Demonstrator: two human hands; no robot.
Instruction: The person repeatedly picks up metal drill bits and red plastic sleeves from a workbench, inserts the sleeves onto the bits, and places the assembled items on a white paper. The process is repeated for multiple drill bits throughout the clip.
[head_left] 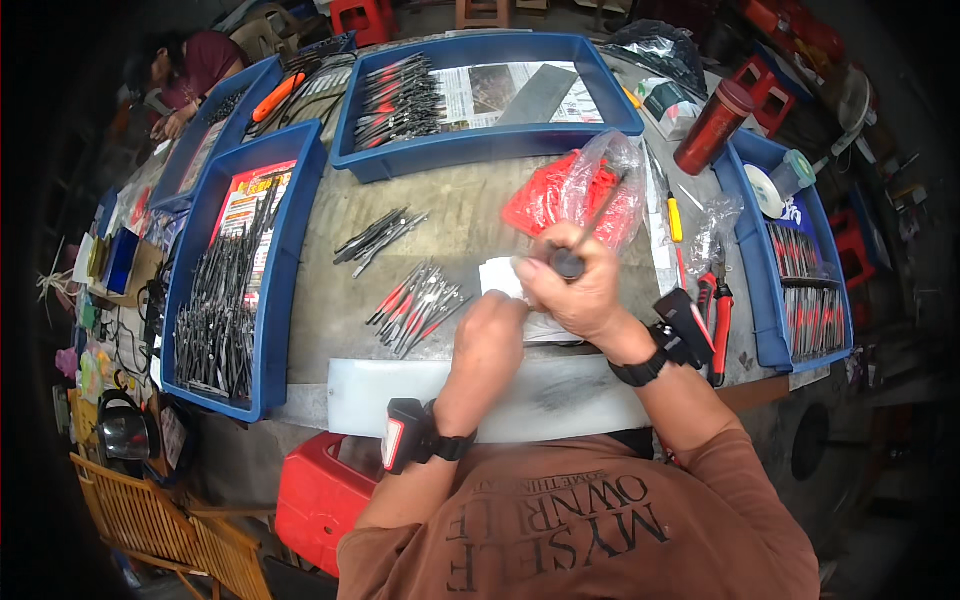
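A worker (pixel 700 410) in a brown shirt (pixel 600 560) bearing large dark lettering wraps the fingers (pixel 572 236) of the right hand (pixel 585 285) around a dark tool (pixel 567 264) over the surface (pixel 450 205), near a white sheet (pixel 500 277); whether the curled left hand (pixel 490 330) holds anything cannot be told. To the left lie black-and-red pieces (pixel 412 308), while colorfully printed paper (pixel 243 200) lines a blue tray (pixel 285 300) and another printed sheet (pixel 456 96) lines the far tray (pixel 490 148).

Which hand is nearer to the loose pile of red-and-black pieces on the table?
The left hand: it is just right of the red-and-black pieces. The right hand is farther right, gripping a dark-handled tool.
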